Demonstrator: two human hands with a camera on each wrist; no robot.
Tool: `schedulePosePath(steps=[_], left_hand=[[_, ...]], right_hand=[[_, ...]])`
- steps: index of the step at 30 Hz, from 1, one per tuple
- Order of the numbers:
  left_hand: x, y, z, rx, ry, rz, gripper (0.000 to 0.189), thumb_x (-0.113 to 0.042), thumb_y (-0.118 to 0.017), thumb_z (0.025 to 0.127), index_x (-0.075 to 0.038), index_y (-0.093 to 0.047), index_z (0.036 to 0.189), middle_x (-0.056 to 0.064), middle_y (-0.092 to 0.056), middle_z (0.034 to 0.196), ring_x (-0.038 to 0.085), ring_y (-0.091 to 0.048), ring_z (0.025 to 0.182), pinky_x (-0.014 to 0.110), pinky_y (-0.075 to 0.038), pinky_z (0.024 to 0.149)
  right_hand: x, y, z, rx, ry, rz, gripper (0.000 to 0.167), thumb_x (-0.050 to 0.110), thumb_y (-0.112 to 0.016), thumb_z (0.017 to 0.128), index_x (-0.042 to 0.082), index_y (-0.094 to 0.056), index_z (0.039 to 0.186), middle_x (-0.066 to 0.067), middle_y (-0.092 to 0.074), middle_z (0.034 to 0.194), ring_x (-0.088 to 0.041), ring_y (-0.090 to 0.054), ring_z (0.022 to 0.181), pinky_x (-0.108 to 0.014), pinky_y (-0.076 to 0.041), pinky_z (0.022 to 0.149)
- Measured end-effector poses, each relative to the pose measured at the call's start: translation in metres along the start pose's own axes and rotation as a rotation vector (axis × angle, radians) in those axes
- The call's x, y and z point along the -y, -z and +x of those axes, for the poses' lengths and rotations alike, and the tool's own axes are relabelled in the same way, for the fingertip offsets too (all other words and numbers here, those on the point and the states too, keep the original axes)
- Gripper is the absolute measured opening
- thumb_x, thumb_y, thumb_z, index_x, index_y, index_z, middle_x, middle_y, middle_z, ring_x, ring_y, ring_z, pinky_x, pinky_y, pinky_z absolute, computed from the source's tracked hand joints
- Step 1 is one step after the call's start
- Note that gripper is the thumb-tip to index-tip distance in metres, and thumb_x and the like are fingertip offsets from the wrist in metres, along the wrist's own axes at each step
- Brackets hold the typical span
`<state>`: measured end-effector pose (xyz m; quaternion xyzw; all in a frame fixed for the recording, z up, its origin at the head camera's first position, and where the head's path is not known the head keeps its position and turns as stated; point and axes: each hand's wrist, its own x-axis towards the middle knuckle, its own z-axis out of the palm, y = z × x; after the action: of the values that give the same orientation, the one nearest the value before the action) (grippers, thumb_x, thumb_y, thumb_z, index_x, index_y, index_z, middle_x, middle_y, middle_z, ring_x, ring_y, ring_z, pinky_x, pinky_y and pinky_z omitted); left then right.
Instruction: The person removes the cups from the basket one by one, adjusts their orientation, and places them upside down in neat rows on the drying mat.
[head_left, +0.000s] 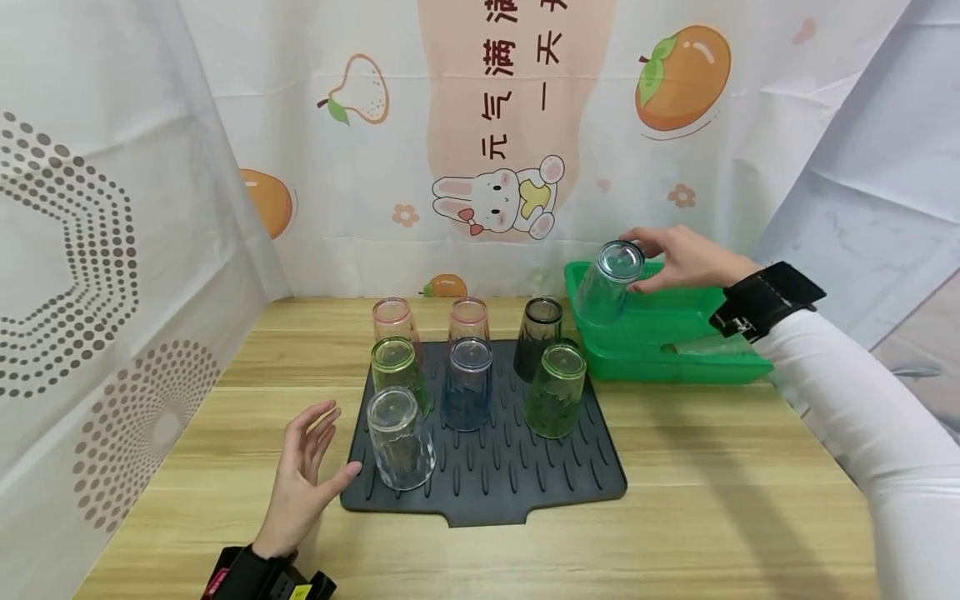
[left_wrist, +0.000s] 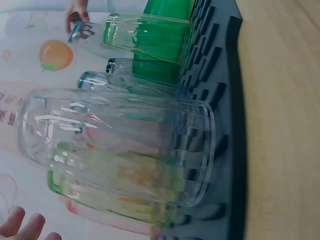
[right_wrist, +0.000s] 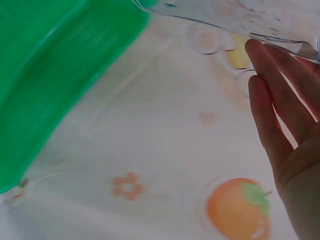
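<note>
Right hand [head_left: 686,260] pinching blue-tinted glass [head_left: 611,283] at upper right, above green tub [head_left: 678,360]. Best lowered rim-down onto mat [head_left: 517,479], steadily. Left hand [head_left: 303,479] open, empty.

On the dark mat [head_left: 517,487] seven cups stand upside down, close together, in the back and left part. The front right part of the mat is bare, so my grip can pass there. Between the blue cup [head_left: 467,385] and the green cup [head_left: 555,392] is only a narrow gap. My left hand [head_left: 303,475] is beside the clear cup [head_left: 400,437], which blocks the way to the right. The green tray [head_left: 675,362] stands at the right back corner of the table [head_left: 712,517]; the curtain [head_left: 112,250] closes the left side
</note>
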<state>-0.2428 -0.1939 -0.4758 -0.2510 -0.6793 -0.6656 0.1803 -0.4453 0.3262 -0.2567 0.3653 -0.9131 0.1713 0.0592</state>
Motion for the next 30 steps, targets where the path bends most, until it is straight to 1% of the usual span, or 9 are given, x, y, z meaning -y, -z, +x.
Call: schedulePosePath(steps=[4,9,12,16,18,21,23,27,30], left_hand=[[-0.006,-0.003,0.012,0.010,-0.020,0.037,0.091,0.020,-0.068,0.079,-0.002,-0.018,0.151,0.021,-0.020,0.153,0.033,-0.021,0.141,0.036,-0.019,0.120],[-0.045,-0.024,0.036,0.003,-0.082,0.107,0.090,0.023,-0.070,0.073,0.006,-0.021,0.147,0.025,-0.024,0.149,0.027,-0.023,0.142,0.037,-0.018,0.120],[-0.057,-0.037,0.051,0.011,-0.159,0.171,0.088,0.019,-0.074,0.072,0.008,-0.026,0.144,0.026,-0.028,0.146,0.025,-0.024,0.142,0.037,-0.020,0.120],[-0.062,-0.055,0.071,0.054,-0.236,0.195,0.085,0.001,-0.081,0.075,0.006,-0.031,0.143,0.023,-0.033,0.146,0.028,-0.029,0.140,0.040,-0.024,0.119],[-0.051,-0.064,0.078,0.091,-0.248,0.214,0.089,-0.010,-0.084,0.076,0.002,-0.031,0.146,0.018,-0.033,0.148,0.029,-0.030,0.139,0.042,-0.026,0.118],[-0.042,-0.082,0.085,0.153,-0.243,0.240,0.092,-0.023,-0.083,0.079,-0.006,-0.027,0.151,0.011,-0.031,0.152,0.030,-0.029,0.139,0.047,-0.027,0.117],[-0.031,-0.094,0.087,0.175,-0.234,0.266,0.094,-0.030,-0.081,0.081,-0.012,-0.024,0.153,0.007,-0.028,0.154,0.026,-0.025,0.141,0.042,-0.023,0.119],[-0.044,-0.119,0.086,0.226,-0.145,0.231,0.091,-0.031,-0.077,0.085,-0.015,-0.019,0.154,0.005,-0.027,0.155,0.023,-0.024,0.142,0.042,-0.021,0.120],[-0.056,-0.131,0.084,0.264,-0.026,0.192,0.093,-0.025,-0.077,0.086,-0.016,-0.015,0.155,0.005,-0.026,0.156,0.022,-0.025,0.142,0.041,-0.021,0.120]], right_hand=[[0.029,0.016,0.002,-0.025,0.048,-0.014,0.066,0.013,-0.084,0.074,0.005,-0.054,0.132,-0.010,-0.070,0.105,-0.032,-0.066,0.098,-0.051,-0.056,0.085],[0.061,0.024,0.006,-0.020,0.139,0.016,0.070,0.011,-0.085,0.073,0.007,-0.053,0.135,-0.004,-0.070,0.106,-0.023,-0.065,0.099,-0.034,-0.053,0.086],[0.079,0.021,0.009,-0.005,0.217,0.058,0.072,0.011,-0.086,0.071,0.007,-0.053,0.135,-0.002,-0.069,0.108,-0.020,-0.065,0.101,-0.029,-0.052,0.088],[0.101,0.008,0.018,0.027,0.338,0.114,0.072,0.011,-0.086,0.071,0.006,-0.053,0.134,-0.001,-0.069,0.109,-0.017,-0.065,0.101,-0.029,-0.054,0.088],[0.112,-0.002,0.022,0.060,0.383,0.157,0.071,0.012,-0.086,0.071,0.005,-0.053,0.134,0.000,-0.069,0.110,-0.015,-0.065,0.101,-0.033,-0.055,0.089],[0.126,-0.018,0.027,0.120,0.431,0.224,0.069,0.014,-0.085,0.073,0.003,-0.052,0.133,0.000,-0.068,0.111,-0.014,-0.065,0.100,-0.036,-0.057,0.088],[0.134,-0.029,0.028,0.159,0.450,0.255,0.068,0.017,-0.084,0.075,0.002,-0.052,0.132,0.000,-0.068,0.111,-0.012,-0.065,0.100,-0.035,-0.058,0.088],[0.147,-0.048,0.028,0.220,0.489,0.299,0.065,0.021,-0.082,0.077,0.001,-0.052,0.132,0.001,-0.067,0.111,-0.011,-0.064,0.099,-0.032,-0.059,0.085],[0.154,-0.059,0.028,0.238,0.530,0.314,0.062,0.023,-0.080,0.079,0.002,-0.053,0.131,0.001,-0.066,0.113,-0.009,-0.063,0.097,-0.030,-0.060,0.081]])
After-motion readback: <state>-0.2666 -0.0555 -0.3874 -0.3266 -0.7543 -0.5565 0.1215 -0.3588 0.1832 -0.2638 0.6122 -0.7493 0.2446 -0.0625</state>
